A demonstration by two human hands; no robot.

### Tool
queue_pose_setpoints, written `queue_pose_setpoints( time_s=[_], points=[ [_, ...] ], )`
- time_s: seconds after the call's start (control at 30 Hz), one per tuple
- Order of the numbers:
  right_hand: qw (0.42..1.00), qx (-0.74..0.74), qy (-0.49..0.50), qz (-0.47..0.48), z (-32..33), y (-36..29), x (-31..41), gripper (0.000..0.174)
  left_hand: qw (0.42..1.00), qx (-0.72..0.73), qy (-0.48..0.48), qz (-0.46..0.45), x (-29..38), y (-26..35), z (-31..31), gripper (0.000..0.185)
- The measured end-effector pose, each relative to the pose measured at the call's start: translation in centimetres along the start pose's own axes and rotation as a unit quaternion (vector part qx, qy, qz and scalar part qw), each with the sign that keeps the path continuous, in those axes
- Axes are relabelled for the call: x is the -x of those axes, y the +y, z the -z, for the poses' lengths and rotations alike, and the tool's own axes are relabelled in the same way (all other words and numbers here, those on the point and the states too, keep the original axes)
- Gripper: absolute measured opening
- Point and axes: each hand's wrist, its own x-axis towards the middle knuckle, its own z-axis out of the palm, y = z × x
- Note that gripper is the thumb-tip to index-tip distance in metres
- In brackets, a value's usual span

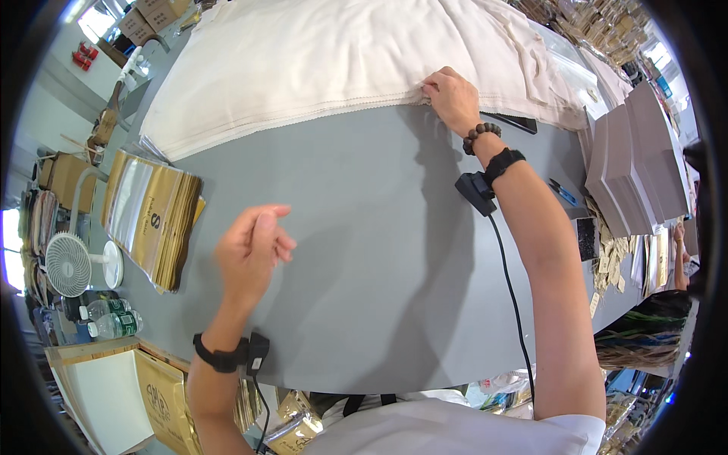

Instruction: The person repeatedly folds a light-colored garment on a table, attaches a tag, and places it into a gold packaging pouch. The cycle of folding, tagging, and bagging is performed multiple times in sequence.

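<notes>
A large spread of cream-white fabric (330, 51) covers the far part of the grey table (341, 187), its stitched hem facing me. My right hand (452, 96) pinches that hem between thumb and fingers, right of the middle. Above the bare tabletop hovers my left hand (253, 244), fingers loosely curled and apart, with nothing in it. It is nearest to a stack of gold and clear plastic packaging bags (151, 219) on the left. Each wrist wears a black strap with a small cabled device. Part of a dark flat object (515, 122) shows from under the fabric, near my right wrist.
Tall stacks of pale grey card or paper (637, 165) stand at the right edge, near blue pens (563, 192), a small dark tray (587, 239) and loose tags (611, 264). A white fan (68, 264) and plastic water bottles (116, 324) are at left. Another person's head (642, 335) shows lower right.
</notes>
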Motion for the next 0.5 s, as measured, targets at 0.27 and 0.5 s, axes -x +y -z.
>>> queue_pose_setpoints(
  time_s=[0.27,0.5],
  points=[
    [0.994,-0.106,0.032,-0.009,3.3,-0.1,-0.8,0.018,0.99,-0.083,-0.09,-0.073,-10.2,-1.3,-7.8,0.024],
    [0.969,-0.23,0.047,-0.073,3.6,-1.6,-2.3,0.021,0.922,-0.272,0.087,-0.263,-22.4,-4.5,-12.8,0.02]
  ],
)
